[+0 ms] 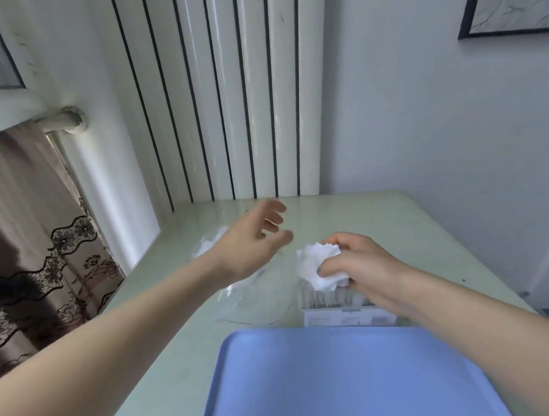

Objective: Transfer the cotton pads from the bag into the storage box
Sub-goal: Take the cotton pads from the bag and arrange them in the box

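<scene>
My right hand (pixel 356 265) grips a stack of white cotton pads (pixel 317 265) just above a clear storage box (pixel 339 310) that stands beyond the blue tray. My left hand (pixel 252 241) hovers with relaxed, spread fingers over a clear plastic bag (pixel 240 291) lying on the table; white pads (pixel 209 245) show through the bag beside the wrist. The box's inside is mostly hidden by my right hand and the pads.
A blue tray (pixel 343 381) lies at the near edge of the pale green table (pixel 398 231). A white radiator (pixel 226 97) stands behind the table, with a patterned curtain (pixel 41 240) at the left and a wall at the right.
</scene>
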A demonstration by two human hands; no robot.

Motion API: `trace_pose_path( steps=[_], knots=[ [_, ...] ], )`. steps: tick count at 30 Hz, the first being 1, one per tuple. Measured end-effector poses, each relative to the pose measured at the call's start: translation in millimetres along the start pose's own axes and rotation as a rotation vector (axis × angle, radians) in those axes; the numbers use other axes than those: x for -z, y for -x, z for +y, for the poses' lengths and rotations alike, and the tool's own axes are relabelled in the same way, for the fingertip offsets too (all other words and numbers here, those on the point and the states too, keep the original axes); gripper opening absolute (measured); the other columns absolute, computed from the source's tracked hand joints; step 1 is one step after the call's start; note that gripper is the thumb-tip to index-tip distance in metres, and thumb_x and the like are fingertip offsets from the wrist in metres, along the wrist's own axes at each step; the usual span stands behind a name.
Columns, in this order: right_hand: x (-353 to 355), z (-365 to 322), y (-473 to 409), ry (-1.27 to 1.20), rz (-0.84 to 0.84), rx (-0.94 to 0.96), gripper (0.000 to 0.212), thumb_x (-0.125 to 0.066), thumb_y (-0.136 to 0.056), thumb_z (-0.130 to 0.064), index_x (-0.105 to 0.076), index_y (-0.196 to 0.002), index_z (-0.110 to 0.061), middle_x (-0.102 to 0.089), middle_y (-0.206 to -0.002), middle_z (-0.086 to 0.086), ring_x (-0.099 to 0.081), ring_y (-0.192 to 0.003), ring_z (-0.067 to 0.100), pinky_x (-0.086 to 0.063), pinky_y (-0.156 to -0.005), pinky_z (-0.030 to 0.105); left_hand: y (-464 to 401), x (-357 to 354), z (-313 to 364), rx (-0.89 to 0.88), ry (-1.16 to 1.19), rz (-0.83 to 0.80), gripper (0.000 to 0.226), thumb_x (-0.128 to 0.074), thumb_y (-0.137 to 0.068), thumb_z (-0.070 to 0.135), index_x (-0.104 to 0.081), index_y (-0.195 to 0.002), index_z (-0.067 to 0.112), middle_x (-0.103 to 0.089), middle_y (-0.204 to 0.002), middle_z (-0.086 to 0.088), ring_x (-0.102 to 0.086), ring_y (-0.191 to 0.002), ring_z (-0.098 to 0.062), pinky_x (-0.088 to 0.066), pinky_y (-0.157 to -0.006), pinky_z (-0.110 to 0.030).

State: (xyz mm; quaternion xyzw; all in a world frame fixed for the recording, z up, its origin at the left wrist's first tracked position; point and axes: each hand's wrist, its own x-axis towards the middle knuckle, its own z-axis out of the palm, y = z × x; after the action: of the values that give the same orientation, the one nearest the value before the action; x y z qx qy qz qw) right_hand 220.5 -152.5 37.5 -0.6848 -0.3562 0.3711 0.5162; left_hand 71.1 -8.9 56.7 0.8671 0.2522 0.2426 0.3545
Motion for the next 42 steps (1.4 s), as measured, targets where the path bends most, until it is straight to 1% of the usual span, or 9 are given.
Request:
trace_pose_path(
  steps=[3,9,16,20,24,33,35,39,42],
  knots=[
    [13.1,-3.3,8.9,-0.199,-0.110,-0.019,0.024,-0.058,-0.083,0.008,-0.064,-0.103,-0.003,-0.065,-0.085,0.009,-0.061,-0.071,0.019,-0.048,-0.061,0.028,4.4,-16.5,33.1,0.015,0.040,-0.301,0.047,-0.065,-0.092,0.034,-0.043,-0.133,0.044,-0.056,-0.125,0.010,-0.062,-0.112,-0.009,-0.051,-0.083,-0.026],
    [33.0,5.2,20.9,-0.296,-0.104,0.015,0.033,-0.057,-0.086,0.012,-0.061,-0.117,-0.001,-0.070,-0.116,0.023,-0.069,-0.108,0.030,-0.052,-0.101,0.044,4.0,-39.6,40.0,0.090,0.222,-0.313,0.018,-0.061,-0.095,0.016,-0.059,-0.112,0.020,-0.063,-0.104,-0.008,-0.068,-0.092,-0.025,-0.060,-0.087,-0.041],
    [36.8,5.6,25.6,-0.167,0.049,0.132,0.027,-0.063,-0.087,0.006,-0.059,-0.107,-0.011,-0.067,-0.107,0.020,-0.066,-0.086,0.026,-0.054,-0.092,0.050,3.1,-46.6,47.6,0.269,0.492,-0.292,0.014,-0.053,-0.102,0.023,-0.057,-0.099,0.009,-0.068,-0.100,-0.013,-0.069,-0.088,-0.023,-0.061,-0.084,-0.038],
    [37.1,6.5,21.6,-0.085,0.121,0.169,0.016,-0.066,-0.086,-0.003,-0.059,-0.097,-0.012,-0.066,-0.101,0.015,-0.065,-0.083,0.021,-0.058,-0.078,0.036,0.7,-48.9,48.4,0.265,0.459,-0.245,0.007,-0.050,-0.099,0.009,-0.056,-0.102,0.011,-0.065,-0.092,-0.009,-0.064,-0.080,-0.020,-0.061,-0.084,-0.036],
    [40.8,9.1,19.2,-0.032,0.151,0.156,0.010,-0.067,-0.084,-0.008,-0.061,-0.091,-0.010,-0.064,-0.091,0.012,-0.064,-0.081,0.020,-0.058,-0.078,0.038,2.1,-49.2,47.0,0.252,0.419,-0.295,0.027,-0.044,-0.097,0.000,-0.060,-0.112,0.016,-0.063,-0.089,-0.008,-0.064,-0.079,-0.019,-0.060,-0.086,-0.033],
    [51.2,5.0,22.5,0.045,0.236,0.166,0.007,-0.065,-0.085,-0.006,-0.061,-0.081,-0.010,-0.063,-0.083,0.007,-0.060,-0.078,0.017,-0.054,-0.069,0.030,1.1,-53.5,41.4,0.264,0.341,-0.290,0.023,-0.045,-0.098,0.001,-0.065,-0.105,0.010,-0.065,-0.089,-0.010,-0.063,-0.078,-0.018,-0.060,-0.083,-0.028],
    [55.2,2.3,23.5,-0.061,0.279,0.145,0.008,-0.064,-0.087,-0.004,-0.059,-0.083,-0.008,-0.061,-0.081,0.008,-0.059,-0.072,0.018,-0.053,-0.061,0.027,1.4,-54.3,40.4,0.268,0.327,-0.256,0.024,-0.043,-0.098,0.000,-0.063,-0.105,0.010,-0.063,-0.089,-0.008,-0.062,-0.077,-0.018,-0.061,-0.083,-0.031],
    [54.1,-3.3,27.5,-0.606,0.231,0.059,0.009,-0.062,-0.090,0.003,-0.057,-0.093,-0.003,-0.065,-0.080,0.013,-0.066,-0.067,0.022,-0.056,-0.058,0.026,1.8,-58.6,38.6,0.273,0.350,-0.204,0.023,-0.040,-0.099,0.000,-0.058,-0.110,0.009,-0.061,-0.094,-0.012,-0.061,-0.080,-0.022,-0.062,-0.084,-0.036],
    [39.2,0.8,26.0,-0.532,0.202,0.035,0.014,-0.064,-0.088,0.005,-0.055,-0.095,-0.002,-0.067,-0.091,0.019,-0.069,-0.067,0.024,-0.059,-0.061,0.029,1.2,-62.6,40.8,0.266,0.405,-0.199,0.022,-0.038,-0.100,-0.002,-0.054,-0.114,0.005,-0.066,-0.101,-0.018,-0.068,-0.082,-0.022,-0.062,-0.082,-0.035]
  ],
)
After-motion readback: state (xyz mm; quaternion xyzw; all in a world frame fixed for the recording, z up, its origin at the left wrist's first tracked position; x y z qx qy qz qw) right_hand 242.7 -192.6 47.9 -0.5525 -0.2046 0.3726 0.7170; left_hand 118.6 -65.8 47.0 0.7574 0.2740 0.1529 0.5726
